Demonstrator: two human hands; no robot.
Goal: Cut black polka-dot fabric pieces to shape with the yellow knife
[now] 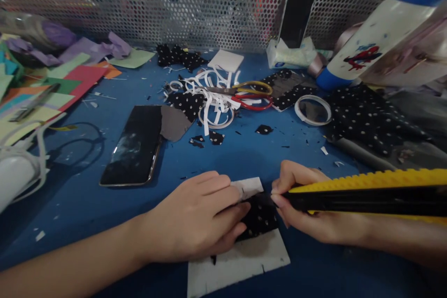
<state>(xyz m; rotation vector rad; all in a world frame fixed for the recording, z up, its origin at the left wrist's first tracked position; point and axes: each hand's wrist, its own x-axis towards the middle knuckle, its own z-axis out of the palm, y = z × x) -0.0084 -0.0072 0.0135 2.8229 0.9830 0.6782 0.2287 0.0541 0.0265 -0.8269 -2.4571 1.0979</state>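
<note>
My left hand point(206, 214) has its fingers bent and pressed together, holding down a short white card strip point(249, 187) over black dotted fabric point(260, 219). Beneath them lies a larger white card point(240, 267) with small dark marks on its edge. Closed around the front end of a yellow and black utility knife point(370, 193) is my right hand point(303, 205). The knife's tip is close to the fabric's right edge; its blade is hard to make out, and I cannot tell whether it touches the fabric.
A phone point(134, 146) lies left of centre. Scissors point(240, 88) rest on white paper strips near a tape roll point(313, 110). A bottle point(380, 32) and another phone point(299, 11) stand at the back. Coloured paper point(80, 81) covers the left, dotted cloth point(373, 116) the right.
</note>
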